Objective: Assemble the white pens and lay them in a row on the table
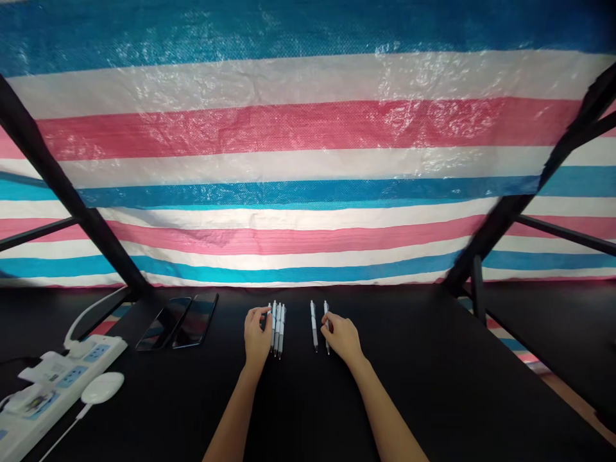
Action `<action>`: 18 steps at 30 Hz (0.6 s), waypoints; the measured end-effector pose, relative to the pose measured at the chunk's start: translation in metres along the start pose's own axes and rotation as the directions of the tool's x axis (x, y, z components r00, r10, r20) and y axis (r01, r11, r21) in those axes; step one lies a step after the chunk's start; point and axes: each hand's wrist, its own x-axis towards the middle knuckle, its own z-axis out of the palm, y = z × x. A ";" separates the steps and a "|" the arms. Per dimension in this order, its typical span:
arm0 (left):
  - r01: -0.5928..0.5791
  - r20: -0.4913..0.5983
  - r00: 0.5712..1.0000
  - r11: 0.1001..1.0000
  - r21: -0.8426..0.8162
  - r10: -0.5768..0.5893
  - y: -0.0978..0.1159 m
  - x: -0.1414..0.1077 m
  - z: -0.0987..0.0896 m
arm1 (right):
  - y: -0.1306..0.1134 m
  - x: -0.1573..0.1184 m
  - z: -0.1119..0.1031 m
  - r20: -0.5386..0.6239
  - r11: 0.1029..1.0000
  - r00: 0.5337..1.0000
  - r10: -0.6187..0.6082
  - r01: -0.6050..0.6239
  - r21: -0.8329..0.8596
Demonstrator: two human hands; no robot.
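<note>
Several white-and-grey click pens [278, 327] lie side by side in a tight row on the black table. At the left edge of that row is my left hand [257, 333], its thumb and fingers curled around the leftmost pen [269, 309]. To the right, across a gap, a single pen [314, 326] lies apart. Just beyond it my right hand [342, 335] pinches another pen [326, 308], which lies roughly parallel to the rest. My fingers cover the middle of the pens at both hands.
Two dark phones [195, 321] rest on the table [308, 404] at the left. Nearer me stand a white power strip [108, 350] with plugs and a round white charger [102, 387] with its cable. Black frame bars [510, 208] and a striped sheet [308, 128] close off the back.
</note>
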 end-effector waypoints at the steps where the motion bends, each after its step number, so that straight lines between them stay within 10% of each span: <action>1: -0.007 -0.003 1.000 1.000 0.000 0.007 0.001 0.000 -0.001 | 0.001 0.000 -0.001 -0.014 0.999 1.000 0.009 -0.008 0.045; 9: -0.123 0.051 0.991 0.992 -0.013 0.123 0.011 -0.005 -0.002 | 0.002 0.001 -0.004 -0.067 0.770 0.997 0.044 0.009 0.638; 18: -0.270 0.308 0.908 0.959 -0.090 0.285 0.023 -0.013 0.003 | -0.021 -0.010 -0.014 0.371 0.405 0.924 -0.090 -0.306 0.861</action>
